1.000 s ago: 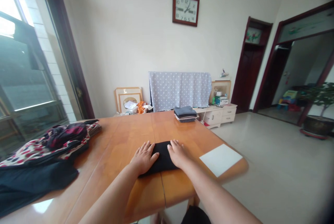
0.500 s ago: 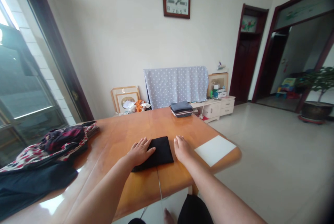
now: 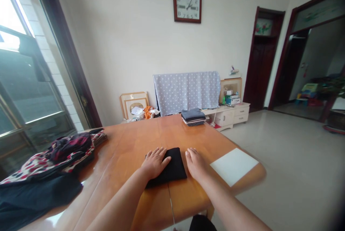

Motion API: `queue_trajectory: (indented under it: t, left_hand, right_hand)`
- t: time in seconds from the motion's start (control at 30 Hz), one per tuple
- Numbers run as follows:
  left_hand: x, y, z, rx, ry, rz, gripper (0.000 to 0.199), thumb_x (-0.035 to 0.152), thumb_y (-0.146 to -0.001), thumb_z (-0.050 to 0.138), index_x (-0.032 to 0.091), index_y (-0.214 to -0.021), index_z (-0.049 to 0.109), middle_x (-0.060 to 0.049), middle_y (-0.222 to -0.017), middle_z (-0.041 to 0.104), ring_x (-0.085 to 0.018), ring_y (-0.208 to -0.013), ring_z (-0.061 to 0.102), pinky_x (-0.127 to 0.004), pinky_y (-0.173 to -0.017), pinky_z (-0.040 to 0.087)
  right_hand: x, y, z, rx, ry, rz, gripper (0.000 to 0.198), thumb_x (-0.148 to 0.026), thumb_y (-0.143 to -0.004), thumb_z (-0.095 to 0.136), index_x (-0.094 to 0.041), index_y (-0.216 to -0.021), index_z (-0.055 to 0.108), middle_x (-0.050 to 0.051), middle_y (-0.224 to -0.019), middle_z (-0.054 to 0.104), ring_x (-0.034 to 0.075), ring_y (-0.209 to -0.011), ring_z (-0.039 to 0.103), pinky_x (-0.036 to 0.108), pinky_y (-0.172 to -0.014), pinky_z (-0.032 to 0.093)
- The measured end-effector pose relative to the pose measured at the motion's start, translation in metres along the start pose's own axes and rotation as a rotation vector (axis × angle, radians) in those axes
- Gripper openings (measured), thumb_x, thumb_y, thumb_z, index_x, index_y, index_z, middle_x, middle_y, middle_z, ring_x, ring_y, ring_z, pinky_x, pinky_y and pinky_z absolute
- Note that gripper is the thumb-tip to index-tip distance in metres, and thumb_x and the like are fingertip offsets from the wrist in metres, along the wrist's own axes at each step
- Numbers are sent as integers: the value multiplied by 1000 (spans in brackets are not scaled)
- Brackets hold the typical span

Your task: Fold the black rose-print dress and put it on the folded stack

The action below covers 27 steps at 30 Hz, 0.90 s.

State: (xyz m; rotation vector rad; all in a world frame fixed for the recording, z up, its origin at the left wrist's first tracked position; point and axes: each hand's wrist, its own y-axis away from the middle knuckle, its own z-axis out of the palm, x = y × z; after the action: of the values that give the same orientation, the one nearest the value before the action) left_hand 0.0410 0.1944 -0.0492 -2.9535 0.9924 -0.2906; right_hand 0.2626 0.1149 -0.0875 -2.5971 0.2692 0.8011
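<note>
A black garment [image 3: 176,169], folded into a neat rectangle, lies on the brown table [image 3: 126,141] in front of me. My left hand [image 3: 155,162] rests flat on its left part, fingers spread, and hides that side. Just past the garment's right edge, my right hand [image 3: 196,163] is on the tabletop with nothing visible in it. Its fingers are stretched forward and close together, and a narrow strip of table shows between it and the cloth.
Folded clothes form a stack [image 3: 193,117] at the table's far edge. A white sheet [image 3: 234,166] lies near the right corner. Loose clothes are heaped in a pile [image 3: 67,152] on the left. Behind the table stand a white cabinet [image 3: 228,118] and something under a dotted cloth [image 3: 187,92].
The whole view has shifted slightly, so everything appears lower and further right. Both hands keep nearly the same place relative to the black garment, which stays folded.
</note>
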Motion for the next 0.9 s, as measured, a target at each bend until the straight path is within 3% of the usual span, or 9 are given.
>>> queue_trajectory:
  t: [0.13,0.67,0.8,0.9]
  left_hand:
    - [0,-2,3,23,-7,-5,80,75,-92,20,25,-152,40,-9,-158,37,-30,-148,29,-53,-119,18]
    - [5,5,2,70,35,-5,78,74,-92,22,26,-152,39,-9,-158,38,-30,-148,29,-52,-120,16]
    - [-2,7,-4,81,171,-25,76,72,-94,23,26,-153,37,-4,-160,34,-26,-151,21,-46,-122,15]
    - [-16,13,-16,183,344,-149,73,66,-97,17,22,-152,38,-4,-160,35,-22,-151,21,-37,-122,20]
  right_hand:
    - [0,0,1,-12,14,-14,58,-43,-102,25,-10,-139,56,16,-145,53,25,-143,39,39,-118,30]
    - [1,0,1,-11,53,-30,57,-43,-102,27,-11,-136,59,17,-143,55,25,-142,41,39,-117,31]
    - [2,0,1,-16,53,-47,56,-43,-102,26,-13,-134,60,16,-142,57,25,-141,42,38,-116,32]
    - [5,1,2,-12,54,-62,57,-43,-102,26,-11,-133,61,17,-141,57,25,-140,44,38,-116,32]
